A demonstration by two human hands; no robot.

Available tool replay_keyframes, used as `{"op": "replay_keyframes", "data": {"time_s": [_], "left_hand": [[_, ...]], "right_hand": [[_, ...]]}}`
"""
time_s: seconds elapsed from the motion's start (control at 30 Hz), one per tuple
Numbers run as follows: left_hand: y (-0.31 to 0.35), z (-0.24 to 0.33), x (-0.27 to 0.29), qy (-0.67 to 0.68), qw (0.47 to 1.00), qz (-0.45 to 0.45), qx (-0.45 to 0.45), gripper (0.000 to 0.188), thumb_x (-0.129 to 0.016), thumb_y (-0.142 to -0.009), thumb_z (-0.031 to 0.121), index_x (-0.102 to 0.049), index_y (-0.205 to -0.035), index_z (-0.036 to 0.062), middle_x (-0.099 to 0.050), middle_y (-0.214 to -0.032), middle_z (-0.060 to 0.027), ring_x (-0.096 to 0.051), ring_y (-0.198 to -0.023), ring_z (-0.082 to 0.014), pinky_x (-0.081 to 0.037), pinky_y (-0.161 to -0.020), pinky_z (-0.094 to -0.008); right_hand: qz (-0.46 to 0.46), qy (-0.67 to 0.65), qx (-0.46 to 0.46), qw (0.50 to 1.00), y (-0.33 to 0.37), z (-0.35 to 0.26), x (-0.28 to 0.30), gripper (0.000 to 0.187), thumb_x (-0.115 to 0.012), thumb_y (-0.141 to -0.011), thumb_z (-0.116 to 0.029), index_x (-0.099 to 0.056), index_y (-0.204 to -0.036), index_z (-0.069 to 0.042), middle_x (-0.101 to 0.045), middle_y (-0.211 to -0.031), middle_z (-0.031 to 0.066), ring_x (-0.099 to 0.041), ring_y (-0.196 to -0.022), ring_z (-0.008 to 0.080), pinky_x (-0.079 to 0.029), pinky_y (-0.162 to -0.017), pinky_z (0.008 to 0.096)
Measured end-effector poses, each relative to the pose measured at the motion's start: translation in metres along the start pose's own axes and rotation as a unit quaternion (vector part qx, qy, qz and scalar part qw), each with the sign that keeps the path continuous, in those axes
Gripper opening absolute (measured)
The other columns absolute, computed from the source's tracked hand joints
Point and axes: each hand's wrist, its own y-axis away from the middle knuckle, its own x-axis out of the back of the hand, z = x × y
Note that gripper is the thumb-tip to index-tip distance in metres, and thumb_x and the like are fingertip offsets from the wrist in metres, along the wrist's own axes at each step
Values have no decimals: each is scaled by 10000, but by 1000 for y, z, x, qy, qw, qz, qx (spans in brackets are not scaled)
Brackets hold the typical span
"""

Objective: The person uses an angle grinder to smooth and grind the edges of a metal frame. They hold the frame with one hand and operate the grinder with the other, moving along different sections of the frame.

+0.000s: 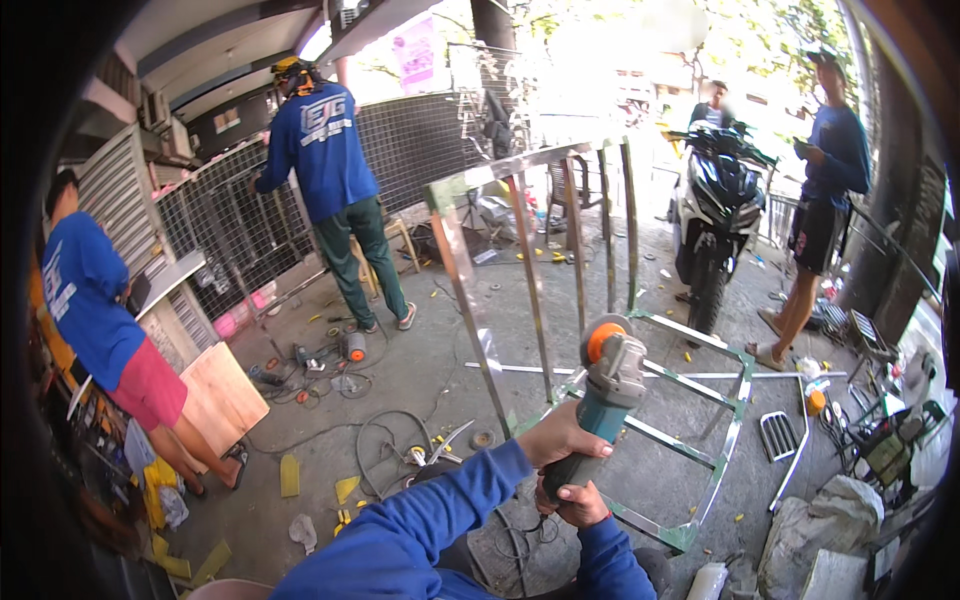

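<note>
Both my hands are on an angle grinder (603, 402) with a teal body, a grey metal head and a disc with an orange centre. My left hand (562, 437) wraps around the body behind the head. Lower down, my right hand (580, 504) grips the rear end, where the cord comes out. A welded metal frame (455, 250) with several upright bars stands just beyond the grinder, its lower part stretching to the right across the floor. From this angle I cannot tell whether the disc touches a bar.
Cables (375, 440) coil on the floor left of the frame. One person (325, 160) works at a mesh fence; another (90, 290) stands far left by a wooden board (225, 400). A motorcycle (715, 205) and a standing person (835, 150) are at the right, near sacks (825, 520) and tools.
</note>
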Motion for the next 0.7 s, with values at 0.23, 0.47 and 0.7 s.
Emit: {"op": "replay_keyframes", "data": {"time_s": [0.23,0.47,0.7], "left_hand": [[12,0,0,30,999,15,-23,835,-844,-670,443,-493,-1253,-41,-651,-1045,-152,-672,-944,-236,-551,-827,-358],[11,0,8,3,999,34,37,598,-750,-658,123,-519,-1192,-15,-656,-913,-123,-670,-839,-229,-550,-793,-361],[7,2,13,51,998,-4,43,593,-735,-649,111,-509,-1184,-12,-637,-953,-137,-664,-866,-265,-545,-809,-389]], "right_hand": [[79,102,13,992,-3,4,-7,303,-765,-822,-204,-542,-958,-51,-518,-697,14,-499,-552,112,-385,-497,267],[77,112,4,991,-11,5,-4,300,-770,-819,-237,-549,-941,-74,-493,-668,-9,-462,-521,94,-353,-478,256],[79,152,12,985,-11,-1,-15,300,-763,-808,-230,-566,-967,-68,-520,-682,-6,-468,-514,91,-347,-467,255]]}}
